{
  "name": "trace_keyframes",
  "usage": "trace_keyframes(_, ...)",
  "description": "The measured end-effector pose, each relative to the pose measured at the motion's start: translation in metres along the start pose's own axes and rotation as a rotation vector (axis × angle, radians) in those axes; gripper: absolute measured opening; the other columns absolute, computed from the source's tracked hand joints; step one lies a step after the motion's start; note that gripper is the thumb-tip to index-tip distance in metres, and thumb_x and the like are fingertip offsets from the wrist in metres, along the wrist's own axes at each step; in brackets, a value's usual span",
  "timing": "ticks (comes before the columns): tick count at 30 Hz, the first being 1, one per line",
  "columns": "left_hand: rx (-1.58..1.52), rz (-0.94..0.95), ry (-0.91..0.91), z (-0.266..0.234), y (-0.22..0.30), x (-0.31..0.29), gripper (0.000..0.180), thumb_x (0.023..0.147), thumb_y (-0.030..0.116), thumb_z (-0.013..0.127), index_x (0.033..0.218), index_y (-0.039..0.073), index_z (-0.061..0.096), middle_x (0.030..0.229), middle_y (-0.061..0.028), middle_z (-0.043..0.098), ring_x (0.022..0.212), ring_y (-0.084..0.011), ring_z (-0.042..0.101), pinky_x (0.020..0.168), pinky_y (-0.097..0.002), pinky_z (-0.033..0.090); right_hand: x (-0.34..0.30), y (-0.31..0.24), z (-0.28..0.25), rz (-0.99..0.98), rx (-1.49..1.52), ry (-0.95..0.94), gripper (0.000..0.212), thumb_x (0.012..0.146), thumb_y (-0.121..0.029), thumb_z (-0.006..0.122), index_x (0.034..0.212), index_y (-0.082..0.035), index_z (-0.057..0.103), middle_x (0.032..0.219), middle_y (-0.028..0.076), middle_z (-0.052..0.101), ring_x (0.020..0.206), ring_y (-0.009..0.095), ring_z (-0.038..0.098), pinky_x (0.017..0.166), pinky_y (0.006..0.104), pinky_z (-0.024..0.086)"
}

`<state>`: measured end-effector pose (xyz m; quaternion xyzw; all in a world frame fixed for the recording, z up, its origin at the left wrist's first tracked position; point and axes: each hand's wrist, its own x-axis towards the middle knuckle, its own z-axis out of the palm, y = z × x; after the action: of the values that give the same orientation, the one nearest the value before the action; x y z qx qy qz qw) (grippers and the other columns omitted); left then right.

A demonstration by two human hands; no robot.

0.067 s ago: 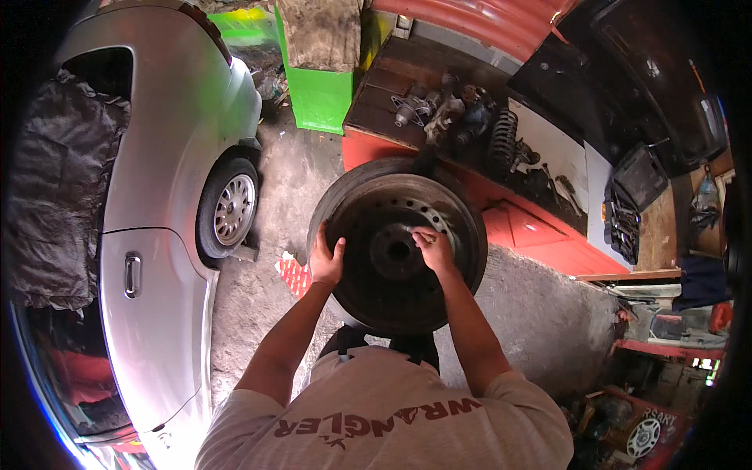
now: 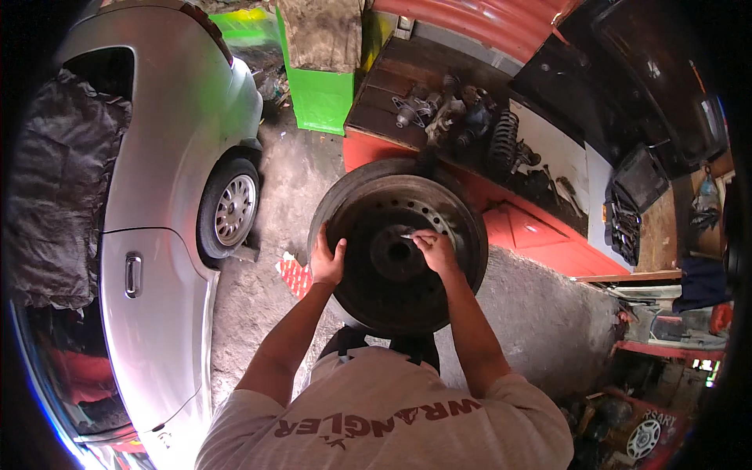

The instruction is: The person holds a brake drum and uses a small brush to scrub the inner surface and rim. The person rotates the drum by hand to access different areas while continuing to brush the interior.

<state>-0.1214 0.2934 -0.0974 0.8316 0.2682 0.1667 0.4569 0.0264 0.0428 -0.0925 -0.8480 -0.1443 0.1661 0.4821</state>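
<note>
A dark steel wheel (image 2: pixel 392 301) with a ring of small holes and a central hub hole faces up in front of me. My left hand (image 2: pixel 327 262) grips its left rim, the thumb on the inner side and the fingers along the outer edge. Over the hub, just above and right of the centre hole, my right hand (image 2: pixel 435 249) is closed in a pinch. A small, slim, pale thing (image 2: pixel 406 236) sticks out leftward from those fingertips; its kind is too small to tell.
On the left stands a silver car (image 2: pixel 157 274). Ahead, a workbench (image 2: pixel 392 82) carries greasy parts, a coil spring (image 2: pixel 504 135) and an open tool case (image 2: pixel 627 207). A green box (image 2: pixel 319 102) stands at the back, and a red-and-white packet (image 2: pixel 295 276) lies beside the wheel.
The right hand has shifted slightly, and the pale tip in its fingers shows more clearly, pointing left. My left hand and the wheel look almost unchanged.
</note>
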Motion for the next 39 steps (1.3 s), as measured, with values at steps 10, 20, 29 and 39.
trace_keyframes(10,-0.021,0.001,-0.005,0.006,-0.002,0.009,0.071,0.094,0.046,0.056,0.148,0.006,0.032,0.143,-0.0231,0.045,0.132,-0.0406,0.043,0.109,-0.0459,0.036,0.014,0.034,-0.001,0.039,0.23,0.048,0.011,0.092,-0.011,0.065,0.1,-0.006,0.071,0.097,0.007,0.073,0.084,0.02,0.069,0.076,0.0334,0.054)
trace_keyframes(20,-0.02,-0.019,-0.021,0.002,0.004,0.011,0.071,0.094,0.047,0.055,0.148,0.006,0.033,0.143,-0.0225,0.046,0.132,-0.0399,0.044,0.109,-0.0456,0.036,0.014,0.005,-0.012,-0.144,-0.2,0.126,0.013,0.092,-0.014,0.065,0.102,-0.007,0.069,0.107,0.013,0.071,0.095,0.03,0.069,0.08,0.0369,0.054)
trace_keyframes(29,0.001,-0.025,-0.029,0.002,0.009,0.012,0.07,0.094,0.044,0.056,0.147,0.005,0.033,0.142,-0.0229,0.047,0.131,-0.0404,0.045,0.108,-0.0461,0.037,0.013,0.027,-0.006,-0.08,0.077,0.203,0.015,0.094,-0.015,0.064,0.106,-0.008,0.07,0.106,0.013,0.071,0.1,0.025,0.068,0.081,0.0347,0.052)
trace_keyframes(39,0.016,-0.012,-0.005,0.006,-0.003,0.009,0.07,0.094,0.044,0.056,0.147,0.004,0.033,0.142,-0.0236,0.047,0.129,-0.0425,0.046,0.107,-0.0473,0.038,0.009,0.009,-0.011,0.018,0.238,0.003,0.018,0.095,-0.018,0.064,0.104,-0.004,0.069,0.098,0.009,0.071,0.088,0.021,0.068,0.079,0.0314,0.052)
